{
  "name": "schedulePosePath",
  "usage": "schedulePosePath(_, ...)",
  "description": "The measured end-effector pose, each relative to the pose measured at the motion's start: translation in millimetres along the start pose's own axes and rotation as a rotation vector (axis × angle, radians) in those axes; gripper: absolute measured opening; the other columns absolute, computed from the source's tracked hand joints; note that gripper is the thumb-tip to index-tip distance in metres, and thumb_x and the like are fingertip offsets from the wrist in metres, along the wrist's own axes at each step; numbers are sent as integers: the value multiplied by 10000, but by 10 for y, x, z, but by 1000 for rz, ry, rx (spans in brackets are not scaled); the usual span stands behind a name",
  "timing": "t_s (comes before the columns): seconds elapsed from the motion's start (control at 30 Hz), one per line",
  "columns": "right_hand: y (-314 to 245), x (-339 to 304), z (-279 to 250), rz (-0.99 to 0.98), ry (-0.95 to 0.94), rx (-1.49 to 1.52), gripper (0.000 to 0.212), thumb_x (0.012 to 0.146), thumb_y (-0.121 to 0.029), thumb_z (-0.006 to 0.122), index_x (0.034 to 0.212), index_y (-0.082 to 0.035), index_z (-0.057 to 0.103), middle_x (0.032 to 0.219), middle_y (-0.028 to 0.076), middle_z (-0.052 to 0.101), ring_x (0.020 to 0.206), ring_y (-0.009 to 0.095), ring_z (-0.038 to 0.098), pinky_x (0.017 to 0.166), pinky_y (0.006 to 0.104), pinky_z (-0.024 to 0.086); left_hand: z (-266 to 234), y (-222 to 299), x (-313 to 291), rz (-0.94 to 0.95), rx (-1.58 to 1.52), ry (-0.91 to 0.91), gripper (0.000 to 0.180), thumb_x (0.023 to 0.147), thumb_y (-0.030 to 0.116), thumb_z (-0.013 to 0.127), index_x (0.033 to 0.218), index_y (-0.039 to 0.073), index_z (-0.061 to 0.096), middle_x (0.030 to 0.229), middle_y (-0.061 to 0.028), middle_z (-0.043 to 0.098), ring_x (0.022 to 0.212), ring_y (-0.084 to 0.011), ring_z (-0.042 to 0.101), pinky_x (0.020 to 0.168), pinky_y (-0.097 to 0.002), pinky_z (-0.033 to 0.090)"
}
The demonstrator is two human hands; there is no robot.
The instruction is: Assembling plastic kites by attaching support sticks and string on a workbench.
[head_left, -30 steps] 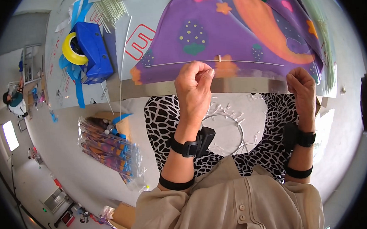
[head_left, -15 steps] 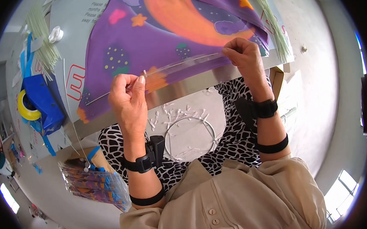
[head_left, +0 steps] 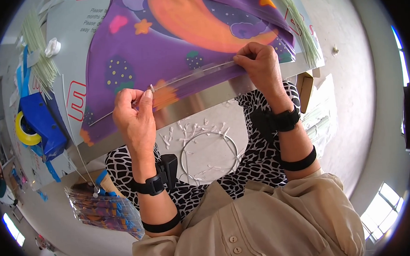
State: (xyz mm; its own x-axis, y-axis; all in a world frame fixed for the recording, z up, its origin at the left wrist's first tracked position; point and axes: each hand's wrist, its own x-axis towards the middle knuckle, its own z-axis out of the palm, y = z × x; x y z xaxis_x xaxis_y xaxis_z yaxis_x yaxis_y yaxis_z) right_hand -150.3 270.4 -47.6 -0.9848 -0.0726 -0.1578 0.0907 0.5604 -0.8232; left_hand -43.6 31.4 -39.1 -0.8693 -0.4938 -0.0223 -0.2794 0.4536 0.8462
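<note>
A purple printed cloth (head_left: 153,52) with a moon, stars and strawberries is spread over the table in front of me. Along its near edge runs a thin white rod (head_left: 181,79), with a clear strip (head_left: 207,69) beside it. My left hand (head_left: 135,122) pinches the rod and cloth edge between thumb and fingers. A small white piece (head_left: 152,88) sticks up by that thumb. At the strip's right end, my right hand (head_left: 261,70) is closed in a pinch on the rod and strip; its fingertips partly hide what they grip.
A blue tape dispenser (head_left: 45,126) with a yellow roll stands at the left. Bundles of pale thin rods (head_left: 39,53) lie on both sides of the cloth. Below the metal table edge (head_left: 192,104), a round white surface (head_left: 206,157) holds scattered small white pieces and a ring.
The whole view has shifted slightly, so cloth and hands appear further left. My right hand has moved a little left along the strip. Both hands keep their pinch.
</note>
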Motion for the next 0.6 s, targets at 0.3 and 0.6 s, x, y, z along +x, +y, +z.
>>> schedulePosePath(0.3, -48, -27, 30, -19, 42, -139, 133, 756, -81, 675, 744, 38, 616, 596, 21, 568, 576, 48, 501, 542, 227, 419, 21, -22, 3, -35, 12, -16, 176, 815, 108, 640, 740, -6, 529, 709, -60, 531, 625, -156, 479, 580, -295, 399)
schedulePosePath(0.6, -47, -15, 90, -23, 66, -219, 138, 728, -83, 678, 739, 41, 619, 594, 62, 585, 560, 88, 528, 549, 251, 439, 24, -38, 12, -30, 11, -16, 181, 811, 109, 643, 732, -11, 532, 708, -62, 533, 618, -156, 480, 578, -295, 404)
